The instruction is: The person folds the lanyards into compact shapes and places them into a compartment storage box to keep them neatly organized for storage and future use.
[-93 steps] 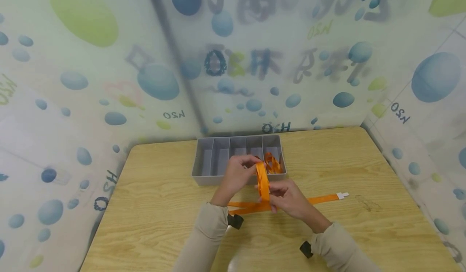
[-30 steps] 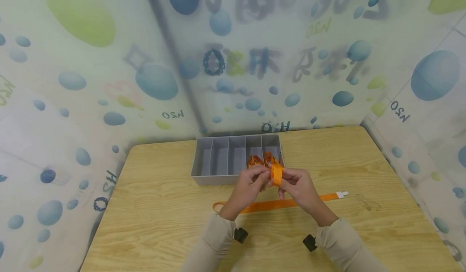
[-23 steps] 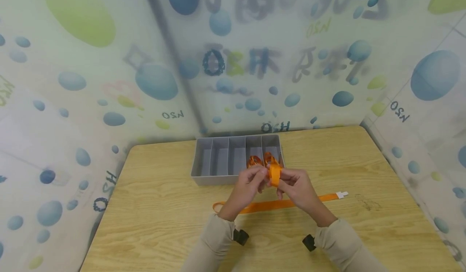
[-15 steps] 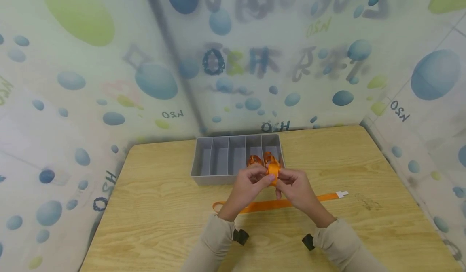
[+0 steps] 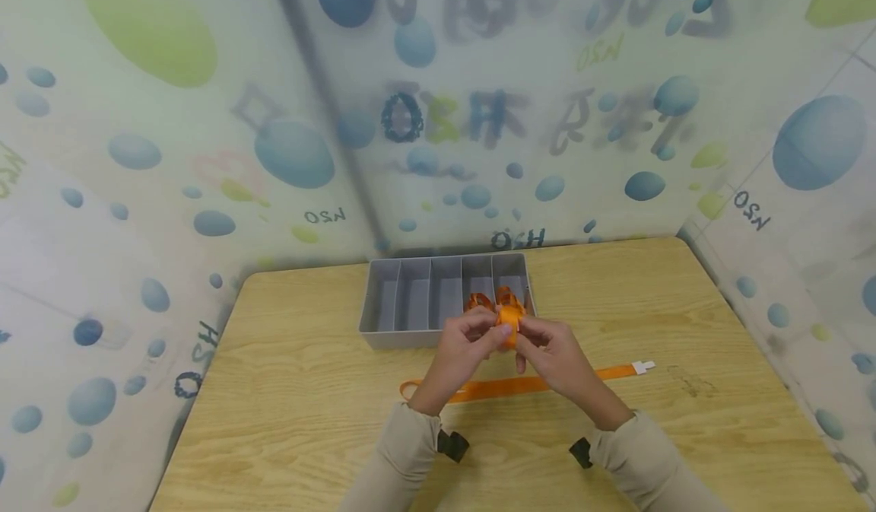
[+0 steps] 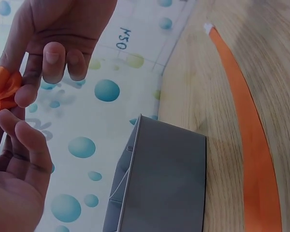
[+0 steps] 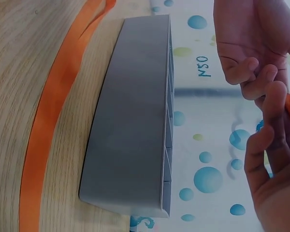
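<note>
Bubble-patterned wall (image 5: pixel 287 230) backs the table (image 5: pixel 294 421); I see left hand (image 5: pixel 461 348) and right hand (image 5: pixel 557 356) pinching a coiled orange ribbon (image 5: pixel 510 319) between their fingers, equally near, by the right end of the grey divided tray (image 5: pixel 404 338)

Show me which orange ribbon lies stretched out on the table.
The long ribbon with the white end; the held ribbon and the ribbons in the gray tray are looped up.

At mid-frame, the orange ribbon (image 5: pixel 509 325) looks like smooth cloth with a slight sheen; the strap (image 5: pixel 503 388) below it (smooth too) looks more matt. The tray (image 5: pixel 404 339) above looks like matt plastic, the table (image 5: pixel 294 390) smooth-grained wood, the sleeves (image 5: pixel 393 451) at the bottom wrinkled cloth.
</note>
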Demonstrator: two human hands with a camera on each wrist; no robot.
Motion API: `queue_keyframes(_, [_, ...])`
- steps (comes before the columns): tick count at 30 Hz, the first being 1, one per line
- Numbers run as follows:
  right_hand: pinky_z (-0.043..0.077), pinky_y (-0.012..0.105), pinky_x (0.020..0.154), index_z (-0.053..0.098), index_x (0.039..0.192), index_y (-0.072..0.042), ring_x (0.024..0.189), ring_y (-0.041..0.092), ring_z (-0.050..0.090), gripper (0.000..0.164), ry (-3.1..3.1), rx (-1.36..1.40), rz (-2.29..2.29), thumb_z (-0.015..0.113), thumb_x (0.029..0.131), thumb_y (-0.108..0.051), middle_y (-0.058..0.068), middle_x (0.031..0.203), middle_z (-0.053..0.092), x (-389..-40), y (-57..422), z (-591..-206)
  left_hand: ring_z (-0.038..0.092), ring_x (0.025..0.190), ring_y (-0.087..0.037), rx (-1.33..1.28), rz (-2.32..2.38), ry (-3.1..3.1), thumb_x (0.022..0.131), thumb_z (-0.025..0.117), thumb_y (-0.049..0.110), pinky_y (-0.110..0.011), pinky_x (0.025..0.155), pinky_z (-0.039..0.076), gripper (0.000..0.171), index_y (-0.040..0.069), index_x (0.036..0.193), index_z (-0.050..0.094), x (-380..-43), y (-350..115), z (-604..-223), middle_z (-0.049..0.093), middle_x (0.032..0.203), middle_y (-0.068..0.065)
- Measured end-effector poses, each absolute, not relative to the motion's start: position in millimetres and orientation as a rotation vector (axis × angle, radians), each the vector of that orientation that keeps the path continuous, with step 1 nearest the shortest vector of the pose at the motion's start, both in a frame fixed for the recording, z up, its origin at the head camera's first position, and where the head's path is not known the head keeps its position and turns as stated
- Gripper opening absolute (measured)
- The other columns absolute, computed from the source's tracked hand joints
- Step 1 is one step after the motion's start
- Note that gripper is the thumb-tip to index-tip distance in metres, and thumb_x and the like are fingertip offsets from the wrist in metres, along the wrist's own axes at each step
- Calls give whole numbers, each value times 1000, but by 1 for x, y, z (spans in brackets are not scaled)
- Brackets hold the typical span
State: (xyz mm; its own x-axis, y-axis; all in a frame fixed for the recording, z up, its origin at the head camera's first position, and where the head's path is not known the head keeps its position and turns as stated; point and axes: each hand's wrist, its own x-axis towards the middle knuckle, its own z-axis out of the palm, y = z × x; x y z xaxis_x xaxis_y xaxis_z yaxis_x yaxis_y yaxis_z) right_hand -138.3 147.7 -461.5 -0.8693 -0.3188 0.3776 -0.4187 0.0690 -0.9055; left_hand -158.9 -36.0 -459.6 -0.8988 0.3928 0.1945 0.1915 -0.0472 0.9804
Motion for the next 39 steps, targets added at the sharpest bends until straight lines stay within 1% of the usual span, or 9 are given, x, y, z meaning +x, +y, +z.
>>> queue_keyframes(2, [52,30,50,67,110,3,51,21,58,18,-2239,801,1931,53,99,6,21,83,67,-139,148,-462,51,72,-16,635,2075,2064,97,67,26,-25,60,44,22,6,98,75,-159,-37,-459,65,95,-4])
queue_keyframes(8, [50,30,50,67,105,1,54,18,59,20,-2228,895,1932,48,101,6,9,84,67,-140,151,-460,48,66,-17,683,2110,2039,98,65,25,-26,58,43,22,6,97,74,-161,-38,-463,63,88,-6])
queue_keyframes(13, [48,29,47,65,109,2,54,21,58,25,-2212,984,1985,41,104,4,12,82,66,-141,154,-459,45,60,-15,692,2116,2051,98,66,24,-25,56,40,21,4,94,74,-162,-38,-467,57,74,-11])
queue_keyframes(16, [49,31,48,66,105,3,54,22,57,27,-2204,1005,2008,39,105,5,14,80,65,-141,156,-459,44,59,-16,662,2106,2047,98,66,24,-27,55,40,22,3,95,74,-161,-39,-467,53,69,-14])
queue_keyframes(23, [52,34,48,68,94,3,51,22,57,24,-2169,902,2040,46,102,6,13,67,64,-141,155,-460,45,60,-18,574,2103,1964,97,67,22,-27,58,40,24,-1,101,71,-159,-39,-468,55,72,-5])
queue_keyframes(26, [52,32,47,69,93,4,50,21,57,22,-2146,860,2047,48,101,7,12,65,63,-141,154,-461,44,60,-20,589,2098,1938,98,66,23,-27,59,39,24,-1,99,69,-158,-40,-468,51,68,-8])
queue_keyframes(29, [52,29,47,70,92,8,50,19,57,18,-2087,809,2060,53,98,10,12,65,64,-140,152,-462,44,59,-21,619,2093,1919,98,65,24,-32,60,38,25,0,96,68,-158,-40,-470,48,66,-13])
queue_keyframes(33, [51,25,47,70,90,14,49,15,56,10,-1978,746,2096,60,92,13,11,66,66,-140,151,-463,45,59,-20,629,2090,1916,98,65,25,-35,61,38,25,0,95,68,-159,-41,-471,48,65,-13])
queue_keyframes(39, [48,26,44,71,91,10,46,16,53,7,-1944,675,2118,65,90,12,15,66,65,-142,150,-463,46,59,-21,611,2093,1929,99,64,23,-33,60,39,24,-1,95,68,-159,-41,-472,49,65,-10])
